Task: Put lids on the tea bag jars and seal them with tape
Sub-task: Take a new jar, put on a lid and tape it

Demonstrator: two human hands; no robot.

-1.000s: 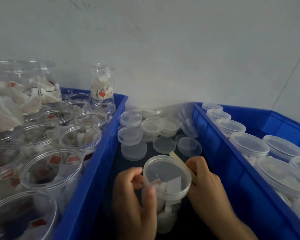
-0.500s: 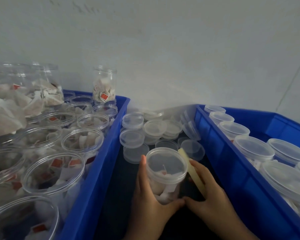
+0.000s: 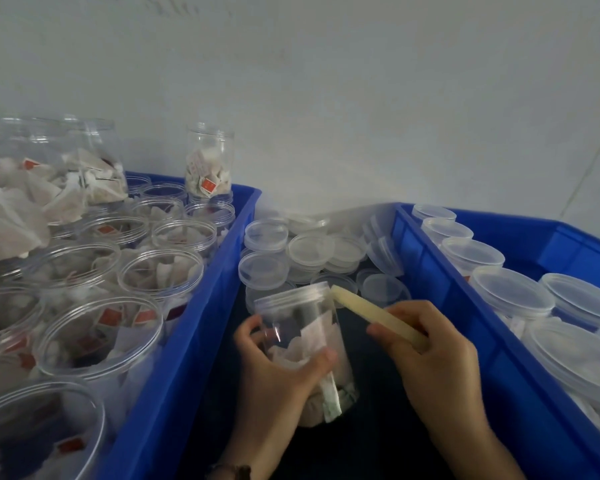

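Head view: your left hand (image 3: 274, 372) wraps the light, slippery jar (image 3: 305, 348); right hand (image 3: 426, 348) pinches limp tape (image 3: 378, 315). Hold the jar mid-body.

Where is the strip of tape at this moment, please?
In the head view the strip of tape is low and right of centre, pinched in the right hand; its far end touches the lid rim of the jar gripped by the left hand.

jar (image 3: 300, 327): clear glossy plastic | tea bags (image 3: 305, 348): matt paper | crates (image 3: 184, 341): smooth blue plastic
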